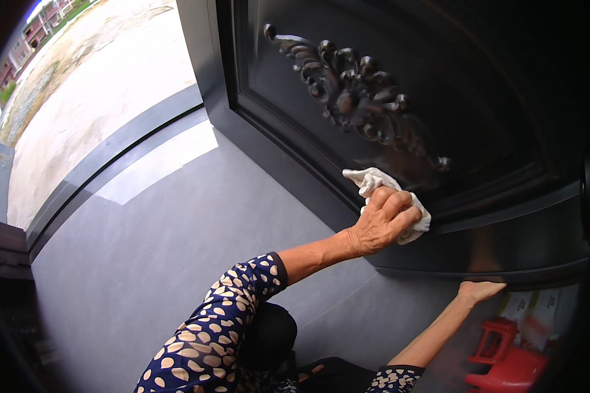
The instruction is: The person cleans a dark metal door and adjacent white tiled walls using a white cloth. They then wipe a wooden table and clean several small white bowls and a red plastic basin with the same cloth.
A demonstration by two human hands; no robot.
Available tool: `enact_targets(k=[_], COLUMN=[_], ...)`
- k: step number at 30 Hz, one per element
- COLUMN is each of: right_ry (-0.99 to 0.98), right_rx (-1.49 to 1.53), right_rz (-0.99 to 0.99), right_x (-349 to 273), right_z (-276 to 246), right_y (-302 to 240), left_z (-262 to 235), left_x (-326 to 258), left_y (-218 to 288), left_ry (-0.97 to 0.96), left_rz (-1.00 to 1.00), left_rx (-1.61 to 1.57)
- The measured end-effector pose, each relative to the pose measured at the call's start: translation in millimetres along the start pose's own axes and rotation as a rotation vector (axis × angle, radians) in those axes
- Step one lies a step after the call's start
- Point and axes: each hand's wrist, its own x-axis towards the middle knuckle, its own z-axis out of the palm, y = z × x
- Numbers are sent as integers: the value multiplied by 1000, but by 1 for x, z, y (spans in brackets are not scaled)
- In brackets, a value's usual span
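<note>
My left hand (383,223) is closed on a crumpled white cloth (373,180) and presses it against a dark, glossy door (505,98), just below its carved scroll ornament (354,92). The cloth sits on the moulded frame of the door's raised panel. Lower and to the right, my right hand (480,289) grips the door's bottom edge (544,272), with the fingers hidden behind it. Both forearms are bare below dark blue sleeves with cream spots.
A grey tiled floor (164,249) stretches to the left, with a sunlit patch near the dark threshold (111,154). Beyond it lies a bright concrete yard (92,78). A red plastic stool (505,360) and pale boxes (537,311) stand under the door at lower right.
</note>
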Motion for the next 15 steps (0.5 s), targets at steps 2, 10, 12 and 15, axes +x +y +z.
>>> enact_targets(k=[2, 10, 12, 15], right_ry=[-29, 46, 37, -20], right_rx=[21, -26, 6, 52], right_rz=[10, -6, 23, 36], right_x=[0, -10, -11, -6], right_z=[-3, 4, 6, 1], right_y=[0, -2, -5, -3], left_z=[-7, -53, -62, -62], left_x=[15, 25, 26, 27], left_y=[-4, -67, -71, -72], left_ry=[12, 232, 228, 314], left_rz=[-62, -306, -360, -486], left_rx=[-31, 171, 204, 111])
